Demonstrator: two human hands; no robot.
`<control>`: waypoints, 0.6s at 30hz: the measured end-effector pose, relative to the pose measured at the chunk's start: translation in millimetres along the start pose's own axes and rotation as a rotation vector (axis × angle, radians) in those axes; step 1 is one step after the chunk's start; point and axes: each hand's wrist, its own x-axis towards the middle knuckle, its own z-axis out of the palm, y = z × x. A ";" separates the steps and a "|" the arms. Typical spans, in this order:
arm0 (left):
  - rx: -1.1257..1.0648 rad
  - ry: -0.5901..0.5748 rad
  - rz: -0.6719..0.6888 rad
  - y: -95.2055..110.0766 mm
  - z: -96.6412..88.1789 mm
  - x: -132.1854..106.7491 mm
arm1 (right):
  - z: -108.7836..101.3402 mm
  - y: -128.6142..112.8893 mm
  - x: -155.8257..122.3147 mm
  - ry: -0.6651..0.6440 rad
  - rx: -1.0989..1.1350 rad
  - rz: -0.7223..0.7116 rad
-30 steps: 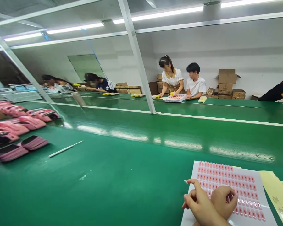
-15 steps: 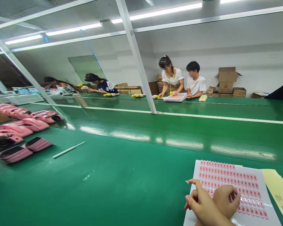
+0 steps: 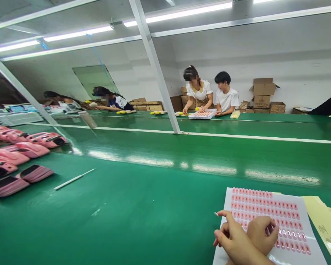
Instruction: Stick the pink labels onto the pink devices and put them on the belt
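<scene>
While the hands (image 3: 260, 233) curl over a sheet of pink labels (image 3: 267, 206) at the bench's (image 3: 127, 217) near right corner, whether either grip is closed on anything cannot be told. Yellow paper (image 3: 321, 224) lies just beside the sheet — pink moulded pieces (image 3: 8, 186) sit well apart, by the left edge.

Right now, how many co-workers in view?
5: one in a white blouse beside one in a white T-shirt, one in a dark top further left, one at far left, one in black at right edge. More may be hidden.
</scene>
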 end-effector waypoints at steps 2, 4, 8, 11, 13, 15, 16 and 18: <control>0.004 -0.003 -0.001 -0.1 0.0 0.3 | 1.3 2.7 0.5 0.003 -0.002 -0.005; 0.007 -0.007 -0.004 -0.3 0.0 0.8 | 1.8 6.7 2.5 -0.018 -0.009 -0.013; 0.014 -0.015 -0.010 -0.5 0.2 2.1 | 0.4 16.3 8.2 -0.072 -0.023 -0.043; 0.021 -0.018 -0.009 -0.5 0.3 2.6 | -1.9 21.7 11.0 -0.090 -0.008 -0.033; 0.024 -0.017 -0.007 -0.6 0.3 2.7 | -2.9 22.2 11.7 -0.104 0.011 -0.022; 0.026 -0.014 -0.006 -1.1 0.3 2.6 | -3.2 19.9 11.5 -0.115 0.030 -0.015; 0.025 -0.013 -0.006 -1.3 0.3 2.7 | -3.2 18.0 11.2 -0.122 0.035 -0.013; 0.026 -0.011 -0.006 -1.8 0.4 2.8 | -3.2 13.9 10.2 -0.131 0.032 -0.012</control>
